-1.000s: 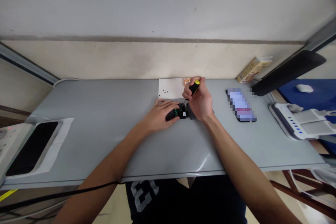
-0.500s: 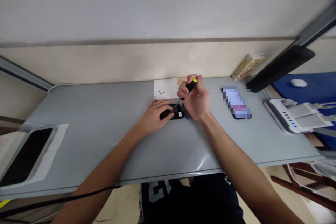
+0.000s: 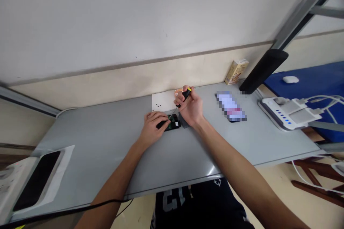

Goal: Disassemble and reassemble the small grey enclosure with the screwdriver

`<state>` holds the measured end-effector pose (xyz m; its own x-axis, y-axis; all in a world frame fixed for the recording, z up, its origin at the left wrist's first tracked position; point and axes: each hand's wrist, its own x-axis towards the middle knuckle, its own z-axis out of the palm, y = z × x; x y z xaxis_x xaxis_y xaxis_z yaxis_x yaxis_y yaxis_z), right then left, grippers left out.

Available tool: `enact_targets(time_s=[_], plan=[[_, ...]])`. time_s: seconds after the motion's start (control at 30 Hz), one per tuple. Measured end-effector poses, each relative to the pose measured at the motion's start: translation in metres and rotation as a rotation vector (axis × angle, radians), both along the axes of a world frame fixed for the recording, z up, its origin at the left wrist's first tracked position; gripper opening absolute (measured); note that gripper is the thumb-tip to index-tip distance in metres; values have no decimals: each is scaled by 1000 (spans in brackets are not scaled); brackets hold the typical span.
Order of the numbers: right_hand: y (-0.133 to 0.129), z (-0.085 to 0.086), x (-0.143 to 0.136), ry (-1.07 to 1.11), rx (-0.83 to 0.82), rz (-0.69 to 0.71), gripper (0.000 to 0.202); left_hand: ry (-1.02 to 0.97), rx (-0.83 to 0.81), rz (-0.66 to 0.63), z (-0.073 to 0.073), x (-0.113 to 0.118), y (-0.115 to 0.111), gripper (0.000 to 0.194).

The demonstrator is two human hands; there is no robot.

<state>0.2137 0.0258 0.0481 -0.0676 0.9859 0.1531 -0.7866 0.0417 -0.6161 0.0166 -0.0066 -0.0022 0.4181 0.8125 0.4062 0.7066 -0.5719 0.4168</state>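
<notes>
My right hand (image 3: 192,109) is closed around the black handle of a screwdriver (image 3: 186,94) with a yellow end. The thin shaft slants down and left onto a small black device (image 3: 174,126), which shows a green circuit board and a white label. My left hand (image 3: 153,126) grips the device's left end, fingertips close to the screwdriver's tip; the exact contact point is too small to make out. Partly under my right hand lies a dark grey flat piece (image 3: 184,121). Just behind, several tiny dark bits (image 3: 158,105) rest on a white paper sheet (image 3: 163,97).
An orange item (image 3: 178,92) lies at the paper's right. Further right are a phone (image 3: 231,106), an upright carton (image 3: 236,71), a black cylinder (image 3: 263,71) and a power strip (image 3: 282,114) with plugs. A dark tablet-like device (image 3: 37,179) lies at the left.
The camera view has tilted and shifted, so everything sits differently in the frame. Both hands keep their holds, and the screwdriver remains slanted onto the device.
</notes>
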Motion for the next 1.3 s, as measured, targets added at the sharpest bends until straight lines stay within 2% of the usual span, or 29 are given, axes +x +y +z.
enact_targets(time_s=[0.2, 0.37, 0.47, 0.63, 0.73, 0.87, 0.93, 1.03, 1.13, 1.3], plan=[[5, -5, 0, 108, -29, 45, 30, 23, 16, -20, 1, -2, -2, 19], [10, -7, 7, 198, -32, 45, 28, 31, 56, 25, 11, -7, 2, 20], [13, -6, 13, 190, -55, -17, 27, 70, 75, 89, 22, -5, 23, 19], [15, -9, 19, 114, -97, -88, 30, 261, 1, -25, 29, 19, 79, 17], [12, -10, 20, 104, -85, -89, 32, 334, -20, -54, 26, 34, 96, 15], [6, -7, 27, 87, -12, -82, 31, 314, 12, 29, 26, 29, 83, 17], [3, -2, 31, 37, 34, -98, 28, 215, 13, 106, 26, 14, 68, 21], [1, 6, 28, -44, 70, -152, 28, 46, -141, 140, 21, -15, 47, 21], [5, 12, 6, -107, 71, -161, 31, -104, -297, 51, 9, -35, 33, 26], [14, 6, -49, -228, 113, -81, 34, -203, -321, 44, -6, -39, 29, 29]])
